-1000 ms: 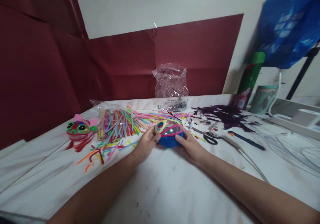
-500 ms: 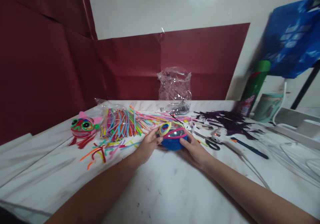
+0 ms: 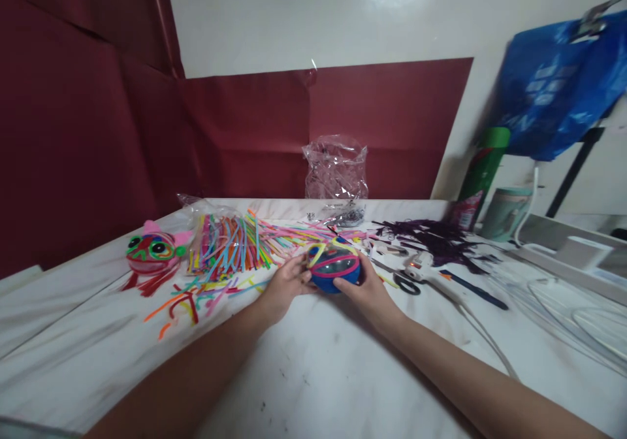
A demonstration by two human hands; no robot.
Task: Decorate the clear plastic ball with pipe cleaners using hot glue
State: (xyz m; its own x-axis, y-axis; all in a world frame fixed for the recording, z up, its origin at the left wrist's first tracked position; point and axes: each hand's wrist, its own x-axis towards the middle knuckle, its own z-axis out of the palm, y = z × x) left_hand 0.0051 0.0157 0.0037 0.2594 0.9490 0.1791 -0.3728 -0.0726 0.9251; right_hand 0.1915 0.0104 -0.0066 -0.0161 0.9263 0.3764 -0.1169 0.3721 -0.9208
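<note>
Between my two hands is a round ball-shaped craft piece (image 3: 337,266), blue below, with pink and yellow pipe-cleaner bands over a dark shiny surface. My left hand (image 3: 290,283) grips its left side, fingers curled behind and thumb at the edge. Around its right side wraps my right hand (image 3: 367,289), thumb across the front. The piece is held just above the white marbled table (image 3: 313,373). Close beyond it lie loose colourful pipe cleaners (image 3: 294,240), and short cut pieces (image 3: 191,305) are scattered to the left of my left hand.
A finished-looking red craft head (image 3: 153,253) with pink ears sits at left beside a bag of pipe cleaners (image 3: 228,243). On the right are black-handled scissors (image 3: 407,285), a glue gun (image 3: 431,279), dark purple strands (image 3: 434,240) and a cup (image 3: 509,213). A clear plastic bag (image 3: 336,171) stands behind.
The craft piece has turned in my hands, so more of its dark surface and pink band faces me. My right thumb has moved lower across its front. The camera view has shifted slightly.
</note>
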